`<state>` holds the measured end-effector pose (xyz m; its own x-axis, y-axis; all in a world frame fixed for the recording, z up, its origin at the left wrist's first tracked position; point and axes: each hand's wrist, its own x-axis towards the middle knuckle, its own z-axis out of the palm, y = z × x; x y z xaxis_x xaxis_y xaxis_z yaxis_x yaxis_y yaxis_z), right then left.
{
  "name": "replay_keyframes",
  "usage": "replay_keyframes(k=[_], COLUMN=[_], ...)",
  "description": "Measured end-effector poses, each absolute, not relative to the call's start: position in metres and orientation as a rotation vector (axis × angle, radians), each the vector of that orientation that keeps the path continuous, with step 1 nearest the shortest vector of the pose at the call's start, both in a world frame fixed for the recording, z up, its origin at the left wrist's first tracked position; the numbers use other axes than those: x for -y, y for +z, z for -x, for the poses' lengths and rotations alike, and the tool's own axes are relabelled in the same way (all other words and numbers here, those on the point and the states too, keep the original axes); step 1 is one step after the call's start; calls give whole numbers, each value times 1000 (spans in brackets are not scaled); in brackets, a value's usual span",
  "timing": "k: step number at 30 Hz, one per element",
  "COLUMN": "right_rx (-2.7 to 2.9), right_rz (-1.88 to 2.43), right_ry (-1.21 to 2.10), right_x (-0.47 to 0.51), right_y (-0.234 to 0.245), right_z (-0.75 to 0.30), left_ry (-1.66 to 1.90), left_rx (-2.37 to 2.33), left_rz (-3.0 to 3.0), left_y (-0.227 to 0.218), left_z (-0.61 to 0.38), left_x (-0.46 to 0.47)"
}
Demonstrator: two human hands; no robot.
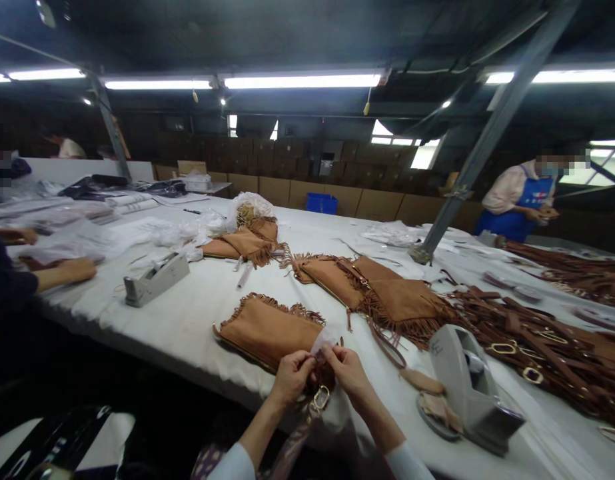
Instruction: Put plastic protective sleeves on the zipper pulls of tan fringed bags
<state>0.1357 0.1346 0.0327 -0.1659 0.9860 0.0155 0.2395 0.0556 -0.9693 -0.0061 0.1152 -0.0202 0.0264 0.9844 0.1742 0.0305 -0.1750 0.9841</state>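
Observation:
My left hand (291, 377) and my right hand (348, 371) meet at the near table edge, both pinched on a dark brown strap end (321, 380) with a gold metal buckle (320, 398) hanging below. A scrap of clear plastic film (323, 340) sticks up between my fingers. Just beyond my hands lies a tan fringed suede bag (268, 329) flat on the white table (197, 300).
A grey tape dispenser (470, 387) stands right of my hands, another (154, 279) to the left. More fringed bags (377, 290) and a heap of brown straps (537, 340) lie to the right. A person's arm (62, 272) rests at left; a person in a blue apron (520, 197) stands far right.

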Motion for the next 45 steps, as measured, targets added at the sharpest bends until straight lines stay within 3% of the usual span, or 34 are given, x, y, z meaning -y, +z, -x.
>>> replay_keyframes(k=[9, 15, 20, 25, 29, 35, 45], right_rx=[1705, 1638, 1614, 1851, 1937, 2176, 2230], right_rz=[1387, 1325, 1224, 1093, 1001, 725, 1020], right_ry=[758, 893, 921, 717, 490, 132, 148], right_x=[-123, -109, -93, -83, -76, -68, -75], right_y=[23, 21, 20, 11, -7, -27, -23], right_z=[-129, -125, -114, -107, -106, -110, -129], left_ry=[1311, 1206, 1180, 1313, 1374, 877, 823], left_rx=[-1121, -1395, -1318, -1348, -1283, -1002, -1176], left_rz=[-1534, -1768, -1729, -1484, -935, -376, -868], left_y=[-10, -9, 1, 4, -6, 4, -13], left_z=[15, 21, 20, 24, 35, 55, 46], left_x=[-109, -74, -70, -60, -35, -11, -6])
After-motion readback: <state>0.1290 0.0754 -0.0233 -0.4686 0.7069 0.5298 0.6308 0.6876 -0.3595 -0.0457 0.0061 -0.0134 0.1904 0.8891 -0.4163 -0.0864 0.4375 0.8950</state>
